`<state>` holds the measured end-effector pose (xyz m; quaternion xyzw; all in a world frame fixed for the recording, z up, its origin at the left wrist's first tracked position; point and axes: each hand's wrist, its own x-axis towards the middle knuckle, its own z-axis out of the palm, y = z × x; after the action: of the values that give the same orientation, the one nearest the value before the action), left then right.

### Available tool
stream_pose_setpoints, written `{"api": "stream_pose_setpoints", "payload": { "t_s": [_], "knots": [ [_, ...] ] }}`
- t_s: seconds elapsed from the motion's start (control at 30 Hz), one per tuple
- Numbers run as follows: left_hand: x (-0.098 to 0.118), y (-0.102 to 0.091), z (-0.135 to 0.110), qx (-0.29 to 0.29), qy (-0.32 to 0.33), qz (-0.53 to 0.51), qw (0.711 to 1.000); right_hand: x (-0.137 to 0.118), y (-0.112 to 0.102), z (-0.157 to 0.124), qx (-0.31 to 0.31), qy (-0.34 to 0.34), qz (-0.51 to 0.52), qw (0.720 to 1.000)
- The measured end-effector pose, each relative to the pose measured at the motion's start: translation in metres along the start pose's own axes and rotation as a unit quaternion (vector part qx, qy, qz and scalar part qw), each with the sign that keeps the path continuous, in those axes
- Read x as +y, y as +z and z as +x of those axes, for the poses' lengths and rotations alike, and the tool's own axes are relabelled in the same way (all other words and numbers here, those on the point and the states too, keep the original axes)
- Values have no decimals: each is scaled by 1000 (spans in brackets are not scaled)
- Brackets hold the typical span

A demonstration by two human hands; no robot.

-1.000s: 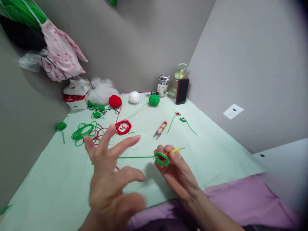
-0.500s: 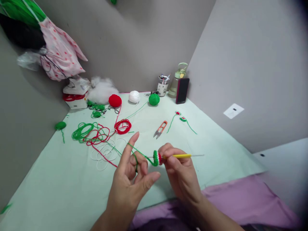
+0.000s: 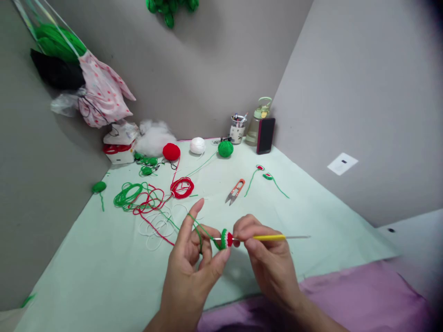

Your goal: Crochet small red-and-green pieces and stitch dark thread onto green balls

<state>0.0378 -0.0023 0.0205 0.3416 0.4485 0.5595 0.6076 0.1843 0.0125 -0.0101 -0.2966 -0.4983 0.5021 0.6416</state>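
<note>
Pinched by the left hand (image 3: 192, 269), the crocheted piece (image 3: 226, 239) sits between both hands above the table (image 3: 117, 267)'s near side, right hand (image 3: 268, 258) gripping the yellow hook (image 3: 270, 238) — slack in the green yarn (image 3: 201, 226) could drop a loop. Half a second ago, the left hand's thumb (image 3: 218, 263) stood clear; now it's touching!

So on our pale green table (image 3: 104, 276) we've got orange snips (image 3: 235, 190), red yarn ball (image 3: 171, 151), white yarn ball (image 3: 197, 145), plus messy green yarn (image 3: 119, 199).
</note>
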Motion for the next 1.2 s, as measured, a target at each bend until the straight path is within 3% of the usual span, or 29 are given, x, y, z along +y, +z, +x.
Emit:
{"api": "stream_pose_setpoints", "payload": {
  "t_s": [0.37, 0.47, 0.6, 0.73, 0.87, 1.0, 1.2],
  "knots": [
    [3, -13, 4, -48, -61, 27, 997, -14, -23, 7, -35, -8, -81, 996],
    [5, -18, 4, -76, -76, 47, 993, -21, -23, 12, -32, 40, -35, 998],
    [3, -24, 7, -155, -53, 70, 984, -24, -17, 15, -17, 139, 64, 988],
    [1, -25, 9, -150, -73, 50, 985, -22, -8, 11, -34, 169, 117, 978],
    [2, -22, 9, -155, -59, 25, 986, -17, 0, 4, -41, 105, 109, 988],
    [0, -16, 9, -148, -15, -10, 989, -16, 3, -2, -36, -8, -22, 999],
    [-10, -2, 3, -119, -43, -66, 990, -19, 2, -1, -29, -151, -192, 969]
  ]
}}
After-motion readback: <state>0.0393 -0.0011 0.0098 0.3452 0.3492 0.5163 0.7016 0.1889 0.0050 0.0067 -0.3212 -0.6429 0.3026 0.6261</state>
